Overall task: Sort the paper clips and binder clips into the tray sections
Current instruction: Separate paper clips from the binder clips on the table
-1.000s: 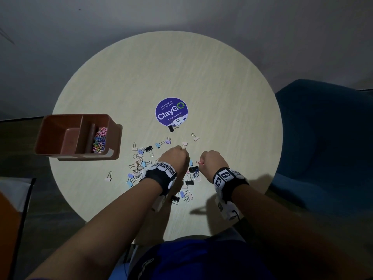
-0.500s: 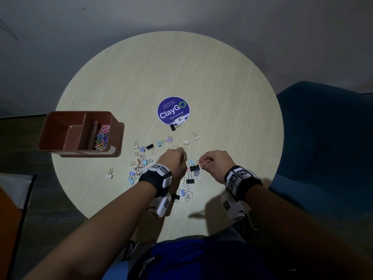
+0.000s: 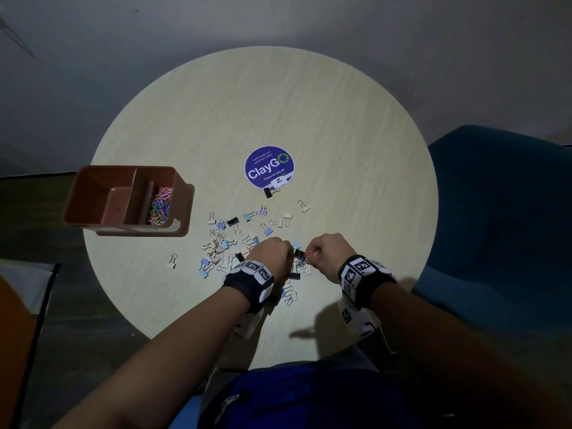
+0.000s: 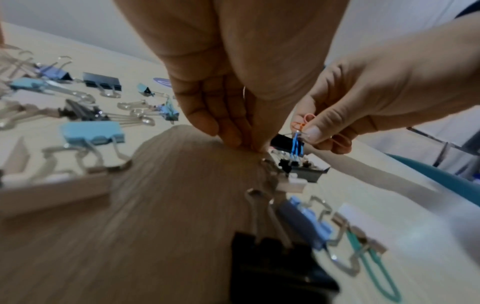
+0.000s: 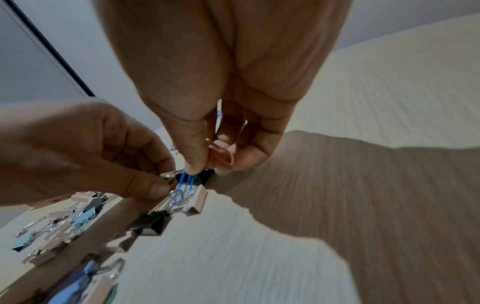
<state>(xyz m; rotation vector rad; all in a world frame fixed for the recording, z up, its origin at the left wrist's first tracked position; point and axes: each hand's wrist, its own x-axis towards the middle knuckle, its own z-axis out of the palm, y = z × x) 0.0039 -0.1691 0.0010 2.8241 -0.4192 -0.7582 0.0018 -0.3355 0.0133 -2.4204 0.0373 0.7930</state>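
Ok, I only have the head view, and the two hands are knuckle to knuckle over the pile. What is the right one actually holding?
Observer: The right hand pinches a blue paper clip between thumb and fingertip, and the clip hangs downward.
Operator: Just that one?
Observer: No, an orange paper clip is tucked in the same fingers.
Operator: And the left?
Observer: The left hand pinches a silver wire handle of a binder clip, right beside the lower loop of the blue paper clip.
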